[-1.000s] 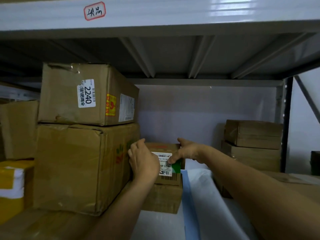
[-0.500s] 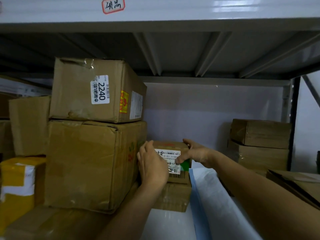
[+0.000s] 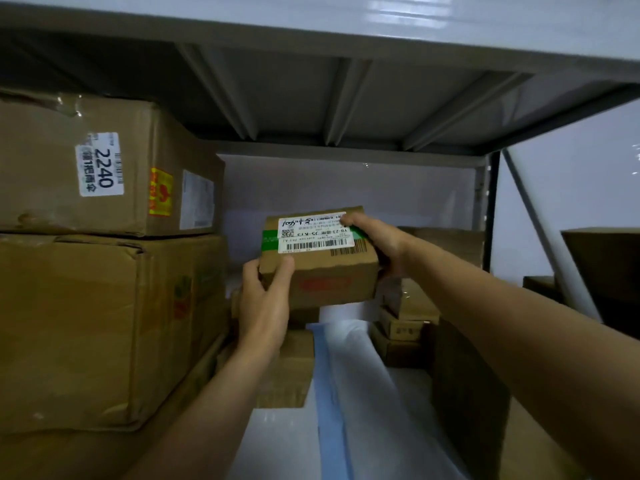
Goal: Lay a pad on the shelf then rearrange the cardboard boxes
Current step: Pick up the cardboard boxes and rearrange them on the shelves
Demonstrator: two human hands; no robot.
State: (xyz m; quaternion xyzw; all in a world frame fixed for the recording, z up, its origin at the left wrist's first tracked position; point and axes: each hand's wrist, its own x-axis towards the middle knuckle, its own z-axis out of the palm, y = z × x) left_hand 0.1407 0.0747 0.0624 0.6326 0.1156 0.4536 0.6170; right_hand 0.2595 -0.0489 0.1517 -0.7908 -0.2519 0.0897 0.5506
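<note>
Both hands are gripping one small cardboard box point(image 3: 317, 259) and holding it in the air above the gap in the middle of the shelf. The left hand point(image 3: 265, 303) is clasping the box's near left corner, thumb over the top edge, and the right hand point(image 3: 384, 249) is wrapping the far right end, thumb lying on the white shipping label point(image 3: 313, 232). The box is tilting slightly toward the camera and touching nothing beneath it. Below it another small box point(image 3: 287, 368) is sitting on the shelf, just beside the big stacked cartons point(image 3: 93, 323) on the left. The pad point(image 3: 363, 393), a pale sheet with a blue strip along its left edge, is lying in the middle gap and running from near to far, so the laying step looks done and the rearranging is in hand. More small boxes point(image 3: 408, 327) are standing on the right. Judging from this, the next move is calling for a level carry and a flat set-down on the pad, clear of its neighbours
</note>
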